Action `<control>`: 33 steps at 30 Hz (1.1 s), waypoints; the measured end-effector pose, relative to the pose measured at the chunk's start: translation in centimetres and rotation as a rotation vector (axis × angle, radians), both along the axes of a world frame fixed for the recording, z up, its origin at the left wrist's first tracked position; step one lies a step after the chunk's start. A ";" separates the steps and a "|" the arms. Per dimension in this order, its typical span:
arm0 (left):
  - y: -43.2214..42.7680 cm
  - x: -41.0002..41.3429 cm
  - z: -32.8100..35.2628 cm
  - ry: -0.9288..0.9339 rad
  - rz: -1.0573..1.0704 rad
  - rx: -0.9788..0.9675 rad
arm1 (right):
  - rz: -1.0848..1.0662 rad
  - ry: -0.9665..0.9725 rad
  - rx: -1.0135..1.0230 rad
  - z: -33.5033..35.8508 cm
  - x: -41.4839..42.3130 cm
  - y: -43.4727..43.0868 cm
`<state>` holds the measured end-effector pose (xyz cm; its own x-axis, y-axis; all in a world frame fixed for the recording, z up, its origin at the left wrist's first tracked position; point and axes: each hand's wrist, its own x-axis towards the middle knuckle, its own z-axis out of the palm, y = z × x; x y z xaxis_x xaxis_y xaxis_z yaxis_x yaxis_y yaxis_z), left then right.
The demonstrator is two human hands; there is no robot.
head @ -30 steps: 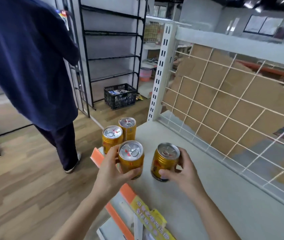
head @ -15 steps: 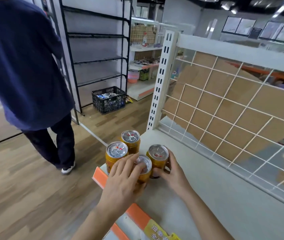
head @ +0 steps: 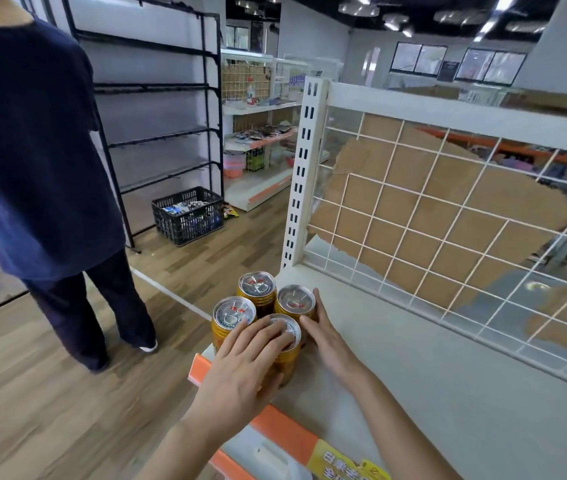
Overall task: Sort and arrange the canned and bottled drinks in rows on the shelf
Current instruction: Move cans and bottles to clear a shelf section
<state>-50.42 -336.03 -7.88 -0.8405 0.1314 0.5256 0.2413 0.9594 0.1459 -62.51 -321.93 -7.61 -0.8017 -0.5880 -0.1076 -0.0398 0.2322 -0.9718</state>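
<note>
Several gold cans with silver tops stand upright in a tight square at the left end of the white shelf [head: 431, 368]. The far left can [head: 257, 285] and the near left can [head: 232, 315] stand free. My left hand [head: 244, 372] lies over the near right can [head: 289, 341], fingers on its lid and side. Beside it, my right hand [head: 327, 336] rests on the shelf with its fingers against the far right can [head: 296, 301].
A white wire grid [head: 448, 216] backed with cardboard closes the shelf's rear. An orange price strip [head: 285, 427] runs along the front edge. A person in a dark blue shirt [head: 29, 150] stands on the wooden floor at left, near a black crate [head: 187, 216] and black racks.
Both hands carried their cans leftward and set them against the two standing cans, closing the gap. The camera tilted up and the person at left shifted slightly.
</note>
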 end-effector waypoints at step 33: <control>18.3 10.4 1.7 -0.029 -0.516 0.146 | -1.046 0.710 0.684 1.8 35.6 34.8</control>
<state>-40.01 -317.71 -6.16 -0.7003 0.4591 0.5466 0.6703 0.6862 0.2825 -26.92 -287.09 -5.85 -0.8283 0.2964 0.4755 0.0174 0.8618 -0.5069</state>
